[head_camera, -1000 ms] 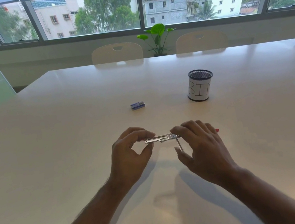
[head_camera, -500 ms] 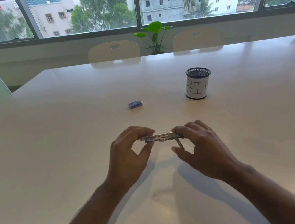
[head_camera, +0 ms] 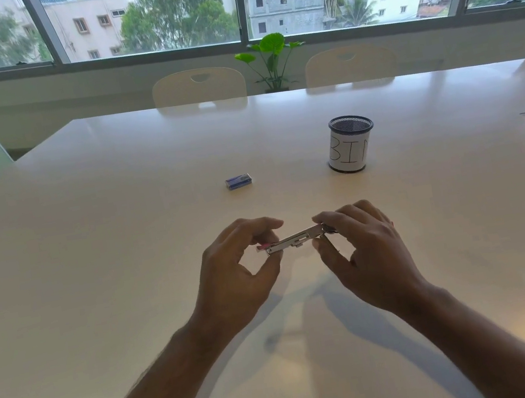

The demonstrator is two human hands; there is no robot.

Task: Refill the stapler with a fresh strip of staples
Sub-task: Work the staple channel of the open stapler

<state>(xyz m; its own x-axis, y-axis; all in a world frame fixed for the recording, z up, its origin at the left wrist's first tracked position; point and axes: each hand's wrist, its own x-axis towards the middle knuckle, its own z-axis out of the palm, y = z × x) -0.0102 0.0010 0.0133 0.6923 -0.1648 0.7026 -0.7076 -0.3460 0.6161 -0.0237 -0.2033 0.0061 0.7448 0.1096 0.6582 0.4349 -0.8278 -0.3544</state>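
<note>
A small metal stapler (head_camera: 295,239) with pink parts is held just above the white table (head_camera: 125,256), between both hands. My left hand (head_camera: 238,272) pinches its left end between thumb and forefinger, where a pink tip shows. My right hand (head_camera: 363,251) grips its right end, and a thin metal piece hangs down below that end. The stapler tilts, right end higher. A small blue staple box (head_camera: 238,181) lies closed on the table beyond the hands.
A mesh pen cup (head_camera: 351,144) wrapped in paper marked "BIN" stands at the right, past the hands. Pale chairs (head_camera: 198,86) and a potted plant (head_camera: 270,58) line the far table edge under the windows.
The stapler has tilted, its right end now higher than its left. A pink tip now shows at the left end, and both hands have kept their grip.
</note>
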